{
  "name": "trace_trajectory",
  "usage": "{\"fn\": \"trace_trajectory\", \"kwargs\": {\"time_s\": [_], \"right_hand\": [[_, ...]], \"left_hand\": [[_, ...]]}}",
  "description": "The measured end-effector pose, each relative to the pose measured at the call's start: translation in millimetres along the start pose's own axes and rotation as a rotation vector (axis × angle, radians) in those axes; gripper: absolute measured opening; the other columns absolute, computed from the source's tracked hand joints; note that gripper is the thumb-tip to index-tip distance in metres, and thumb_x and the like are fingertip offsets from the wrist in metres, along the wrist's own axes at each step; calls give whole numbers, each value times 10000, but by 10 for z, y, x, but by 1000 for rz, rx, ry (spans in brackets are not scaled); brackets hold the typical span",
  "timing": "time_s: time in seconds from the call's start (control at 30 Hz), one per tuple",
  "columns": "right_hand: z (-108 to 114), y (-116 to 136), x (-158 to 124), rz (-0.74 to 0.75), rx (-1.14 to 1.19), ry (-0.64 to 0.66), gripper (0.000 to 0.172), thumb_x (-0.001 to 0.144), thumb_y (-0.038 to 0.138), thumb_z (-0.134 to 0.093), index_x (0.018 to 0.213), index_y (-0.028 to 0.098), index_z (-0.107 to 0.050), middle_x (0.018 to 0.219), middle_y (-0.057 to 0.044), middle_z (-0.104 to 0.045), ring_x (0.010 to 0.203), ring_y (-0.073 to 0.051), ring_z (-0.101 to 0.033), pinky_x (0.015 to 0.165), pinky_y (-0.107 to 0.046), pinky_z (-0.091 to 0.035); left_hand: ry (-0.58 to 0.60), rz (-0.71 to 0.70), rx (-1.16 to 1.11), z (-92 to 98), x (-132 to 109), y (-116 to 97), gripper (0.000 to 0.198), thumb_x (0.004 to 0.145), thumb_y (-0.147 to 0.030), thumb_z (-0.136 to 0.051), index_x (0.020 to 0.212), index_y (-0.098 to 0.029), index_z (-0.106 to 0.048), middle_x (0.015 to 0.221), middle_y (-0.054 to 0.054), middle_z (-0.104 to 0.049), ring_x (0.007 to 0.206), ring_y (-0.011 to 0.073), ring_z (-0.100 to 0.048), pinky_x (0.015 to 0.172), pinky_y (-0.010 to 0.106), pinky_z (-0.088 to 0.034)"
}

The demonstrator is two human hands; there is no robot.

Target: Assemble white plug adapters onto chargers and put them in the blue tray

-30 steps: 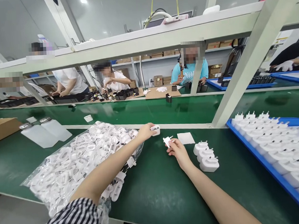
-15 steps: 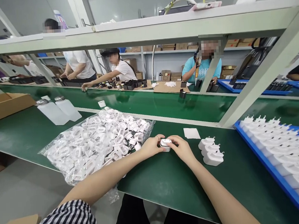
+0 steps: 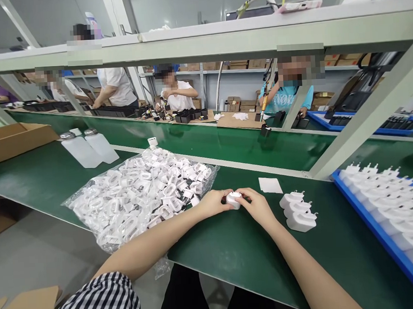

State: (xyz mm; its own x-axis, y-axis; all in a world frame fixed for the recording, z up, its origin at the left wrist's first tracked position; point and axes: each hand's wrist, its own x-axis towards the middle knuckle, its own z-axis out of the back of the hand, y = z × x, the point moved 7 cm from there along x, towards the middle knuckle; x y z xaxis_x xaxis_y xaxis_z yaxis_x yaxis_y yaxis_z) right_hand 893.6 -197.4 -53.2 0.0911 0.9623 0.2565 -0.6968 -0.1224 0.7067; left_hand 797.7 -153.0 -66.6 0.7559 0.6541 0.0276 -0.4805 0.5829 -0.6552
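Observation:
A small white plug adapter [image 3: 234, 200] is pinched between my two hands, a little above the green bench. My left hand [image 3: 216, 203] grips its left side, fingers closed. On its right side, the thumb and fingers of my right hand [image 3: 254, 202] close on the same adapter. To the left, a clear plastic bag [image 3: 101, 204] lies spread out under a heap of white plastic plug covers [image 3: 170, 191]. Right of my hands, several white plug adapters [image 3: 297, 212] stand in a short row, prongs up.
At the right, a blue tray [image 3: 373, 231] holds rows of white adapters. A white paper square [image 3: 270, 185] lies behind the short row. White bottles [image 3: 83, 149] and a cardboard box [image 3: 19, 141] stand at left. A slanted frame post [image 3: 362, 95] rises beyond. Co-workers sit across the green belt [image 3: 199, 143].
The cover in my hands now sits flush on the adapter, with its prongs showing upward. A white cover rides along the belt to the right. A co-worker across has drawn back an arm.

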Motion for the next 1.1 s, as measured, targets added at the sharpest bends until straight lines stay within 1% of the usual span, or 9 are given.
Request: {"fn": "trace_trajectory", "kwargs": {"time_s": [0.07, 0.17, 0.33, 0.5, 0.63, 0.77, 0.87, 1.03, 1.1], "right_hand": [[-6, 3, 1, 3, -17, 12, 180, 687, 299, -436, 811, 233, -547, 849, -10, -556, 718, -136, -519, 650, -261, -402], [-15, 10, -1, 1, -37, 30, 187, 680, 303, -441, 811, 238, -557, 848, -9, -567, 705, -139, -527, 640, -265, -409], [13, -4, 28, -91, -33, 47, 223, 643, 272, -488, 847, 241, -571, 809, 2, -603, 724, -154, -545, 662, -272, -409], [0, 85, 104, -119, -188, 226, 125, 620, 224, -510, 710, 226, -597, 639, 5, -617, 613, -166, -556, 539, -252, -383], [-23, 147, 159, -120, -353, 340, 30, 574, 201, -555, 571, 216, -581, 550, 4, -592, 517, -160, -532, 450, -235, -314], [-54, 203, 189, -124, -517, 390, 43, 558, 167, -564, 542, 205, -575, 551, -22, -576, 540, -173, -529, 431, -233, -274], [-70, 203, 197, -135, -586, 429, 42, 553, 164, -567, 532, 200, -570, 551, -32, -567, 553, -179, -531, 423, -230, -262], [-58, 173, 195, -127, -545, 431, 34, 577, 197, -556, 545, 209, -561, 546, -16, -566, 551, -166, -528, 418, -223, -258], [-53, 200, 165, -110, -536, 406, 31, 591, 196, -543, 580, 210, -569, 583, -20, -581, 573, -165, -532, 427, -221, -264]], "left_hand": [[-1, -4, -85, 6, -9, 19, 491, 624, -337, -520, 1081, -191, -414, 959, 2, -555, 806, 129, -521, 704, 199, -380], [-16, 6, -115, 44, -11, 27, 398, 663, -344, -476, 1031, -194, -468, 871, -12, -586, 733, 118, -539, 650, 191, -393], [-25, 44, 165, 163, 49, -67, 294, 590, -288, -565, 870, -200, -580, 852, 9, -593, 747, 161, -535, 644, 214, -382], [142, 64, 409, 177, 142, -198, 181, 533, -302, -606, 676, -193, -624, 603, 20, -588, 633, 191, -543, 517, 223, -359], [208, 54, 397, 172, 212, -258, 111, 457, -250, -645, 541, -192, -601, 437, -16, -494, 550, 171, -534, 462, 208, -332], [249, 98, 407, 154, 244, -310, 132, 396, -178, -665, 414, -166, -535, 345, -32, -373, 541, 188, -539, 457, 210, -336], [255, 122, 457, 155, 262, -352, 168, 387, -148, -666, 388, -154, -498, 357, -28, -376, 557, 195, -541, 467, 217, -340], [336, 101, 433, 133, 291, -336, 207, 390, -249, -673, 379, -166, -484, 342, -32, -380, 529, 167, -525, 450, 204, -323], [329, 99, 381, 154, 267, -318, 217, 390, -273, -665, 361, -172, -475, 329, -38, -367, 505, 150, -517, 432, 193, -311]]}}
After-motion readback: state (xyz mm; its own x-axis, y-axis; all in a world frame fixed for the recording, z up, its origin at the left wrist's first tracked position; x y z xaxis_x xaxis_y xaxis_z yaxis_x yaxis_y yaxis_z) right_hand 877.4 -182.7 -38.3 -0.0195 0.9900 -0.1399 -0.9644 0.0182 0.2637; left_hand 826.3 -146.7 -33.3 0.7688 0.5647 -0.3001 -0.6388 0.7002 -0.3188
